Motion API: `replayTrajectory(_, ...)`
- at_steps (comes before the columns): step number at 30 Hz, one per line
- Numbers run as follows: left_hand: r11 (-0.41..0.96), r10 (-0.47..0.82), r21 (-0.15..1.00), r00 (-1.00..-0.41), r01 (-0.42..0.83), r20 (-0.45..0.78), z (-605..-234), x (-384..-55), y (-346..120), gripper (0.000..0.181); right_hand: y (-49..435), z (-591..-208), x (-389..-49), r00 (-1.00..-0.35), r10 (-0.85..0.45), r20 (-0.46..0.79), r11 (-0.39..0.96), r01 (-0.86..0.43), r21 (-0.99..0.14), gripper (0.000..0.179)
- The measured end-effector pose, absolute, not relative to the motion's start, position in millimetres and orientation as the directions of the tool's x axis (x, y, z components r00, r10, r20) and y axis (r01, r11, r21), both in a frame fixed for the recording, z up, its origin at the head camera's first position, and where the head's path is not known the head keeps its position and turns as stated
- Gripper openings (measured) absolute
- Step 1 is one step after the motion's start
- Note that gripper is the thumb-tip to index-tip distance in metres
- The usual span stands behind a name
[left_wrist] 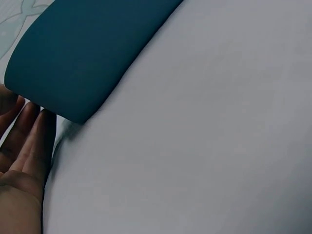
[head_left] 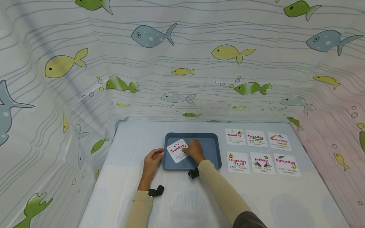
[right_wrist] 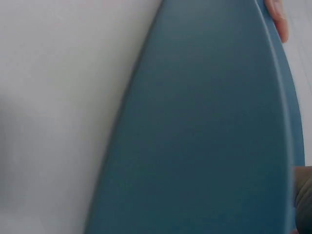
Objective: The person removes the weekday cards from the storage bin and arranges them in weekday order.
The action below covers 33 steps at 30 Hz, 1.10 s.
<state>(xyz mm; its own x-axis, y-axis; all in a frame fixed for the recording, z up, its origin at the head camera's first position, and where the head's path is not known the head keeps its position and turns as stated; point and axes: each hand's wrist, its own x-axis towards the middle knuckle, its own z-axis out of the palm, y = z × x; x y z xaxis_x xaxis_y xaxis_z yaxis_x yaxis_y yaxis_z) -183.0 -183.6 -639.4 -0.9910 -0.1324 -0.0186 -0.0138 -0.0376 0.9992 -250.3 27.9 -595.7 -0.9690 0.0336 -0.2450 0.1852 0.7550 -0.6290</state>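
In the head view a white card reading "Sunday" [head_left: 177,152] lies tilted over the left part of a blue tray [head_left: 211,163]. My right hand [head_left: 195,150] reaches over the tray and pinches this card at its right edge, fingers curled. At the tray's left end is my left hand [head_left: 152,161], its fingertips against the rim. The left wrist view shows the left fingers [left_wrist: 34,141] stretched out toward the end of the tray [left_wrist: 87,53]. Only a small part of the right hand [right_wrist: 303,178] shows in the right wrist view, beside the tray wall [right_wrist: 195,126].
Right of the tray several day cards lie in two rows: Monday [head_left: 235,141], Tuesday [head_left: 256,142] and Wednesday [head_left: 279,146] behind, Thursday [head_left: 238,167], Friday [head_left: 261,169] and Saturday [head_left: 286,171] in front. A fish-print curtain [head_left: 199,72] encloses the pale table [head_left: 222,202].
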Motion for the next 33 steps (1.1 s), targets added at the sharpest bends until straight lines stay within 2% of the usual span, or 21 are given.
replayTrajectory(5,-0.040,-0.136,0.999,-0.990,-0.026,-0.031,-639,-182,-183,0.033,31,-600,-247,-0.980,-0.037,-0.198,0.746,0.104,-0.657,0.047)
replayTrajectory(11,-0.050,-0.131,0.998,-0.991,-0.030,-0.037,-640,-183,-185,0.033,32,-602,-249,-0.965,-0.119,-0.234,0.800,0.046,-0.598,0.091)
replayTrajectory(14,-0.050,-0.125,0.998,-0.992,-0.028,-0.034,-639,-183,-184,0.035,28,-602,-250,-0.955,-0.140,-0.262,0.834,0.029,-0.551,0.101)
replayTrajectory(24,-0.085,-0.103,0.995,-0.993,-0.043,-0.051,-641,-186,-185,0.037,22,-595,-253,-0.943,-0.108,-0.314,0.840,0.082,-0.537,0.098)
replayTrajectory(33,-0.065,-0.119,0.997,-0.992,-0.039,-0.047,-639,-185,-184,0.035,20,-605,-260,-0.947,-0.022,-0.321,0.793,0.179,-0.583,0.093)
